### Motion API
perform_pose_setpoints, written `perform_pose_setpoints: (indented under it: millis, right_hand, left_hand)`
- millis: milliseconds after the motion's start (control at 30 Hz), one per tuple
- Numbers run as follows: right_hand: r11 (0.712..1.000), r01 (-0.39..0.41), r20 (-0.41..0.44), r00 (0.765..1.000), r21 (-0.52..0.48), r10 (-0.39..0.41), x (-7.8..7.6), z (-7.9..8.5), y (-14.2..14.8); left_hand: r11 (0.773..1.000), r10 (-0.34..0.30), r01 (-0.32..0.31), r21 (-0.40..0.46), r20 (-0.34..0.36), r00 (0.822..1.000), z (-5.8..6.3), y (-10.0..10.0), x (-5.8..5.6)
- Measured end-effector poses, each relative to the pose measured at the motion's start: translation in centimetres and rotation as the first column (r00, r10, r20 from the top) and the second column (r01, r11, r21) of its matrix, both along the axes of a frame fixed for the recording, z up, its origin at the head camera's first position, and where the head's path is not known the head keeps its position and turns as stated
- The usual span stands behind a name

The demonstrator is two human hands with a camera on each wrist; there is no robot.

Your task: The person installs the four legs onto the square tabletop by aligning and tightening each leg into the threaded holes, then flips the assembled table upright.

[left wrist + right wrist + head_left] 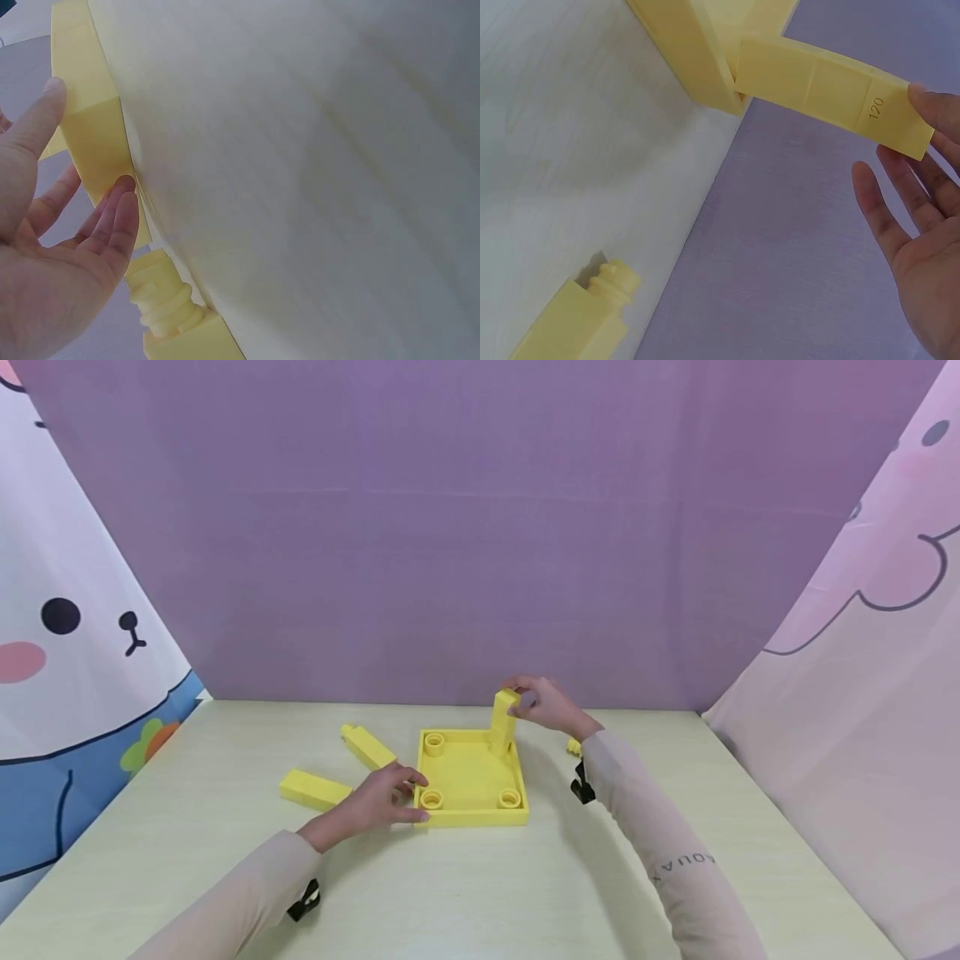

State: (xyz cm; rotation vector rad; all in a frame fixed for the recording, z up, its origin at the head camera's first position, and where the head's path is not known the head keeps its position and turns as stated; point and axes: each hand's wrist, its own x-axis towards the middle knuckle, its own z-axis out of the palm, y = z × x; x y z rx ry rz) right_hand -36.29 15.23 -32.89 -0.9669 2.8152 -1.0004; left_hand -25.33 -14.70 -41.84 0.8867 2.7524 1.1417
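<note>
A yellow square tabletop (472,818) lies with its raised rim up, showing round threaded sockets in three corners. At its far right corner a yellow block-shaped leg (504,722) stands upright. My right hand (551,703) pinches the top of this leg between thumb and fingers; in the right wrist view the leg (832,90) bears the number 120. The leg's lower end is hidden inside the corner. My left hand (378,797) grips the tabletop's near left corner, thumb on one side and fingertips on the other, as the left wrist view shows.
Two loose yellow legs lie left of the tabletop, one farther back (367,747) and one nearer (311,789). Another leg (570,322) with a screw end lies to the right, mostly behind the right forearm in the head view. A purple cloth (465,568) hangs behind the table.
</note>
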Motion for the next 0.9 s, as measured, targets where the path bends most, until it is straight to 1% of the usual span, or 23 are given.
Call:
perform_pose_setpoints:
  millis: [167, 267, 367, 500, 567, 700, 900]
  right_hand:
    - [1.000, 0.011, 0.000, 1.000, -0.013, -0.011, 0.1, -0.2, -0.1]
    - [0.999, 0.034, -0.023, 0.999, -0.038, -0.035, 0.2, -0.5, -0.3]
    - [0.995, 0.081, -0.064, 0.994, -0.064, -0.085, 0.2, -0.9, -0.6]
    - [0.986, 0.136, -0.120, 0.982, -0.095, -0.147, 0.4, -1.2, -1.1]
    - [0.983, 0.152, -0.136, 0.977, -0.100, -0.165, 0.5, -1.3, -1.3]
    - [0.982, 0.159, -0.140, 0.975, -0.099, -0.171, 0.5, -1.3, -1.4]
    - [0.990, 0.112, -0.151, 0.981, -0.088, -0.124, -0.1, -1.4, -1.0]
  left_hand:
    - [1.000, 0.003, -0.003, 0.001, 0.004, 1.000, -0.1, 0.0, 0.0]
    - [1.000, 0.006, -0.006, 0.001, 0.008, 1.000, -0.2, 0.0, 0.0]
    - [1.000, 0.005, -0.005, 0.000, 0.008, 1.000, -0.2, 0.1, 0.0]
    - [1.000, -0.001, 0.001, 0.000, -0.004, 1.000, -0.3, 0.0, -0.2]
    - [1.000, -0.004, 0.004, 0.001, -0.007, 1.000, -0.3, 0.0, -0.2]
    - [1.000, -0.009, 0.009, 0.002, -0.011, 1.000, -0.3, -0.1, -0.3]
    - [1.000, -0.015, 0.015, 0.007, -0.019, 1.000, -0.3, -0.1, -0.3]
